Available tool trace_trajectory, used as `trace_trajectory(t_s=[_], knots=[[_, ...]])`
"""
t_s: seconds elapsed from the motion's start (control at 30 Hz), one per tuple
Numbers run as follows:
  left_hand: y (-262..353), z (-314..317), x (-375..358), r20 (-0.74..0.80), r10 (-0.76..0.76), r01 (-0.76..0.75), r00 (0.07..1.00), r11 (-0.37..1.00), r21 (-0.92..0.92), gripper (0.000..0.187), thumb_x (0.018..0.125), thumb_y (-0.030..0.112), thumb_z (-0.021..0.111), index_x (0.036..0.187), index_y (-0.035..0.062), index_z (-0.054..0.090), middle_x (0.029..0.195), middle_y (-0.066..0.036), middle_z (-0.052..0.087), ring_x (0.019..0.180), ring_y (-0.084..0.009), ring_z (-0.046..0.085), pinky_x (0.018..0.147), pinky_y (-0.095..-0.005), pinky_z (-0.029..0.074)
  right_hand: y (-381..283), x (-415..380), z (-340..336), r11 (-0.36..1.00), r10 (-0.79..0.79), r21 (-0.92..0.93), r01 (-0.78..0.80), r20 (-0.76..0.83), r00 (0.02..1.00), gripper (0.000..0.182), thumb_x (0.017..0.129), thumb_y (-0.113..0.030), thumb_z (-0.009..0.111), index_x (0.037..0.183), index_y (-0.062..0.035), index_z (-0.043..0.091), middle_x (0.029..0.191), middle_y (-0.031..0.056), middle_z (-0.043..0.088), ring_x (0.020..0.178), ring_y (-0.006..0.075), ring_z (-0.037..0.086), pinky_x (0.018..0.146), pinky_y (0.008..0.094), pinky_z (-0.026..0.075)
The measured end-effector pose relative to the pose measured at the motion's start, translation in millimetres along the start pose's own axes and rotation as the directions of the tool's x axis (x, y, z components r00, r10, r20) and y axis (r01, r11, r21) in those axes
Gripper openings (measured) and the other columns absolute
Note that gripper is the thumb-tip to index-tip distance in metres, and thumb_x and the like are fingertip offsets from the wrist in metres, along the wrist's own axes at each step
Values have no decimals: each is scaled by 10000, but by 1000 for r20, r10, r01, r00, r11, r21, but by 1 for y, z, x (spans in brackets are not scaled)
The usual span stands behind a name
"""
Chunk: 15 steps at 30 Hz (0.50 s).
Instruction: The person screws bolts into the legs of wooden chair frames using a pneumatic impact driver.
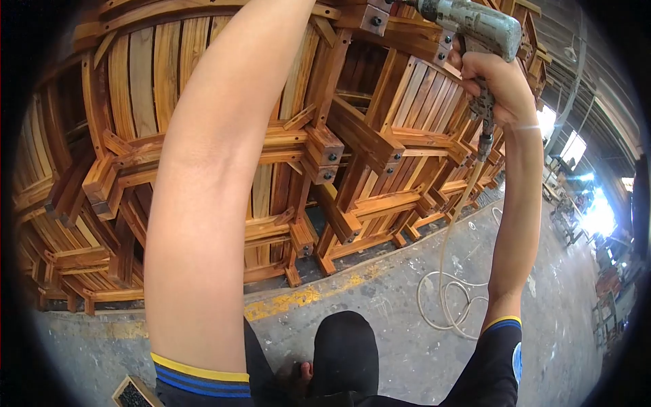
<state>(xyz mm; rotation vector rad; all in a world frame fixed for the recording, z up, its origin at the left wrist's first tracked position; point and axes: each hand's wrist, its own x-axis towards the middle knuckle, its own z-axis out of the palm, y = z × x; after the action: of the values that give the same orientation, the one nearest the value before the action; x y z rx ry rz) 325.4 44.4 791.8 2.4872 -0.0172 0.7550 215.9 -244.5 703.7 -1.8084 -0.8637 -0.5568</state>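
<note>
My right hand [489, 81] is wrapped round the grip of a worn grey-green air drill [485, 28] at the top right. Its nose points left toward a wooden leg end [369, 19] with a dark round cap or foot on it. A pale air hose [447, 237] hangs from the bottom of the handle and coils on the floor. My left arm reaches up past the top edge, so my left hand is out of view, and what it touches is hidden.
Stacked wooden furniture with slatted tops [152, 74] fills the left and middle, leg ends jutting toward me. A small box [132, 393] of dark pieces sits at bottom left. The concrete floor [393, 312] bears a worn yellow line [291, 302]. Workshop clutter lies far right.
</note>
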Motion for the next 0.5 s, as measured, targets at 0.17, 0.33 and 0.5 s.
trace_trajectory(t_s=[0.17,0.33,0.5], knots=[[15,6,4,117,-63,66,991,998,-20,178,811,123,560,839,-24,656,767,-178,653,665,-244,617,650,-409,490,-14,-2,5,997,-37,-70,39,28,999,181,680,39,538,852,23,590,718,25,551,507,67,400,444,207,317],[27,4,-3,219,-118,126,969,992,-24,176,815,119,551,856,-19,653,788,-176,652,679,-248,614,660,-409,489,-13,0,7,993,-75,-95,76,19,997,172,687,39,545,850,19,595,700,23,543,507,67,411,426,208,318],[26,-6,-13,301,-186,209,935,977,-43,176,818,115,542,872,-13,650,808,-175,651,693,-252,612,671,-410,487,-10,8,-4,993,-21,-112,29,76,997,177,690,46,545,858,24,596,694,24,539,490,66,406,423,207,321]])
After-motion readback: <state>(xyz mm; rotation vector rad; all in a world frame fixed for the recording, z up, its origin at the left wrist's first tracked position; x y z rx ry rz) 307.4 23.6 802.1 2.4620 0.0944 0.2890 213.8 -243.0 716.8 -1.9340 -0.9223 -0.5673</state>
